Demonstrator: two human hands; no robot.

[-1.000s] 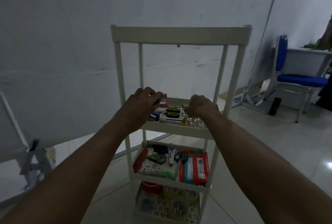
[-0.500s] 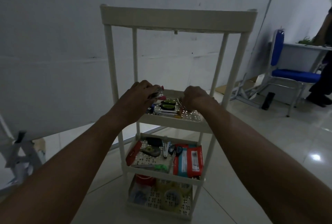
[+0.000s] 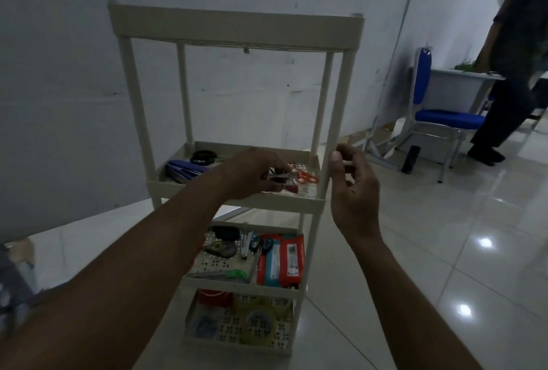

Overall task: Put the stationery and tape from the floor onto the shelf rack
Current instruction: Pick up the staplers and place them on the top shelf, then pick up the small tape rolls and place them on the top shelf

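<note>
Well, the room has a shiny white tile floor (image 3: 444, 251) and a plain white wall (image 3: 59, 73). Before us is a tall cream plastic shelf rack (image 3: 237, 25) with four levels. The top level is seen from below, so we cannot tell what is on it.

Our left hand (image 3: 255, 174) is over the second level. Its fingers curl round a small silver and dark thing (image 3: 278, 176); we cannot tell what it is. Our right hand (image 3: 353, 188) is just outside the rack, by the front right post, and its thumb and finger pinch a small white piece (image 3: 348, 163).

On that same level lie orange scissors (image 3: 307, 177), a black tape roll (image 3: 203, 157) and a blue bundle (image 3: 184, 169). One level down we see a black oval case (image 3: 226, 233), blue-handled scissors (image 3: 262, 243), a green-handled cutter (image 3: 228, 274) and red and teal packets (image 3: 280, 260). The lowest level holds a red roll (image 3: 213, 295) and a yellow tape roll (image 3: 261, 320). Our left arm (image 3: 133, 266) covers part of the second and third levels.

Far off on the right are a blue chair (image 3: 439, 116), a grey table (image 3: 462, 87), a black thing (image 3: 410, 159) lying on the floor and a person in dark clothes (image 3: 516, 43).
</note>
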